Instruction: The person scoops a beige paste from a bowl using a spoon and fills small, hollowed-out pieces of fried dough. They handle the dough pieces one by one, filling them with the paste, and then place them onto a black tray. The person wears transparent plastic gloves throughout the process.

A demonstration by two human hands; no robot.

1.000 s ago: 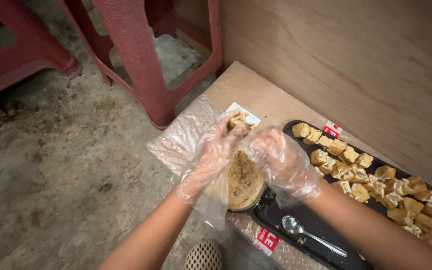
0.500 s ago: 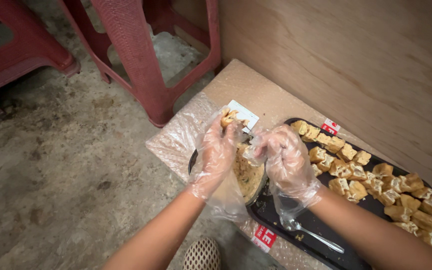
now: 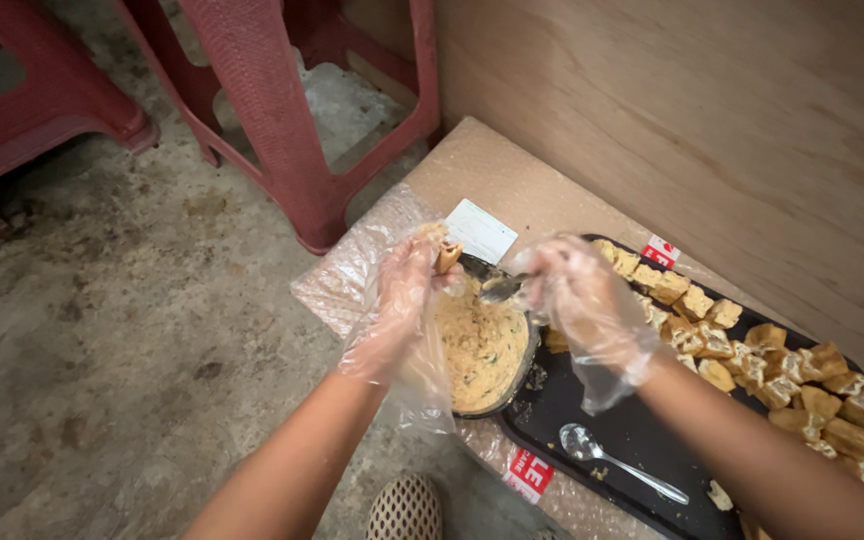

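Left hand [image 3: 407, 290], in a loose clear glove, pinches a tofu puff [image 3: 446, 256] w/ fingers clamped, just above the far rim of the bowl of filling [image 3: 482, 345]. Right hand [image 3: 577, 300], gloved too, grips a small spoon [image 3: 500, 289] over the bowl. A black tray [image 3: 642, 440] w/ more puffs touches the bowl's right side; 2nd spoon [image 3: 617, 462] lies on it.

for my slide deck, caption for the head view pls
Gloved left hand holds a tofu puff while the right hand spoons filling from a bowl.

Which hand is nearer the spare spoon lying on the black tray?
Right. The right hand, gripping another spoon over the bowl, is just above the spare spoon. The left hand, holding a tofu piece, is beyond the bowl.
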